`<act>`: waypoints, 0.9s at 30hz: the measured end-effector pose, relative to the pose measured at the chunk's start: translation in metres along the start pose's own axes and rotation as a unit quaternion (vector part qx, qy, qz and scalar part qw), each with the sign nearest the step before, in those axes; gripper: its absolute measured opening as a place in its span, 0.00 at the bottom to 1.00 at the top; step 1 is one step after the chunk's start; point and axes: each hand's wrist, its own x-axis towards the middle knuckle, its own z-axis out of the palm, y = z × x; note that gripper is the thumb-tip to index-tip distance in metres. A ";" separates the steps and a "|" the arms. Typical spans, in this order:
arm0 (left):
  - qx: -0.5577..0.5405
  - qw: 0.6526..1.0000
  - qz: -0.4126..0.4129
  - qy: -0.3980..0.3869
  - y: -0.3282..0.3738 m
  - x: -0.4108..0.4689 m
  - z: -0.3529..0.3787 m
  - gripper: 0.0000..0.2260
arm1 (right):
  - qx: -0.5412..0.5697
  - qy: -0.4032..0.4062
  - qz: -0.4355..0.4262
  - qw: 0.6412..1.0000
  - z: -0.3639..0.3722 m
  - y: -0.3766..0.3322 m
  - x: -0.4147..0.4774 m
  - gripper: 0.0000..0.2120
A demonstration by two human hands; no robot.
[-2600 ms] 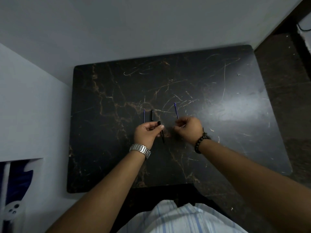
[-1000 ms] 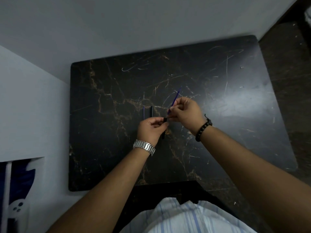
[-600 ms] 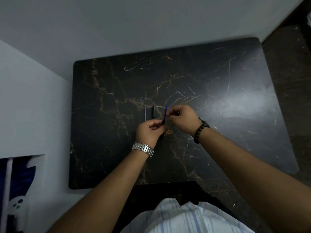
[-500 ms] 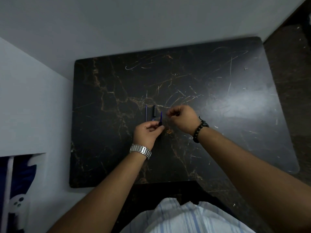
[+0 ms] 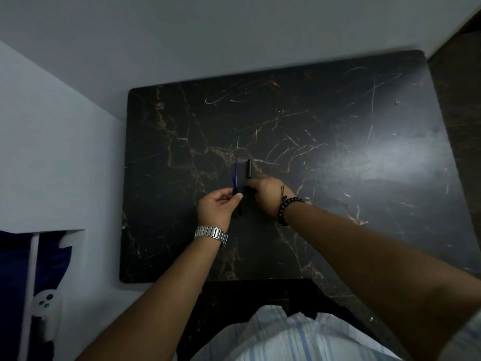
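Observation:
My left hand (image 5: 217, 208) pinches a black pen barrel (image 5: 239, 211) just above the dark marble table (image 5: 338, 178). A blue refill (image 5: 234, 181) sticks out of the barrel's far end. Behind it a second thin blue refill (image 5: 236, 165) lies on the table, and a short black pen piece (image 5: 249, 168) lies to its right. My right hand (image 5: 266, 195) is lowered with curled fingers at the near end of that black piece. I cannot make out whether the fingers grip it.
White walls close in the table at the back and on the left. A dark floor (image 5: 458, 113) lies to the right. A white and blue object (image 5: 44, 295) stands at lower left. My striped shirt (image 5: 286, 340) is at the bottom.
My right hand brought the blue refill to the barrel in my left hand, let go of it, and dropped to the black piece on the table. My left hand shifted slightly left.

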 end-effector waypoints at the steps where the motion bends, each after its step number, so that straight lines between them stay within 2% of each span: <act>1: 0.002 1.000 -0.004 0.001 -0.001 0.001 0.000 0.12 | -0.014 0.000 -0.022 1.000 0.002 -0.001 0.000 0.20; 4: 0.000 1.000 -0.013 0.003 -0.004 0.002 -0.001 0.11 | -0.060 0.003 -0.060 0.996 0.004 -0.003 0.000 0.18; 8: 0.003 1.000 -0.020 0.010 -0.006 0.004 -0.001 0.10 | -0.118 -0.001 -0.060 0.991 -0.001 -0.001 0.002 0.15; 11: 0.006 1.000 -0.024 0.012 -0.006 0.005 -0.001 0.10 | -0.102 0.020 -0.047 0.994 -0.004 -0.004 0.006 0.13; 15: 0.005 1.000 -0.024 0.013 -0.006 0.006 0.000 0.10 | -0.038 0.061 0.048 0.996 -0.005 -0.017 0.014 0.12; 19: 0.015 0.999 -0.033 0.014 -0.006 0.006 0.002 0.10 | -0.008 0.047 0.167 0.985 -0.002 -0.025 0.027 0.13; 22: 0.015 0.999 -0.037 0.015 -0.005 0.005 0.003 0.09 | 0.009 0.043 0.209 0.977 0.000 -0.025 0.030 0.09; 24: 0.013 0.999 -0.034 0.010 -0.002 0.004 0.004 0.10 | 0.028 0.042 0.229 0.972 -0.003 -0.020 0.030 0.12; 26: 0.011 1.000 -0.027 0.004 0.001 0.003 0.006 0.10 | 0.089 0.042 0.254 0.962 -0.011 -0.016 0.024 0.12; 27: 0.010 1.000 -0.023 0.003 0.003 0.002 0.008 0.09 | 0.163 0.048 0.263 0.950 -0.015 -0.013 0.021 0.10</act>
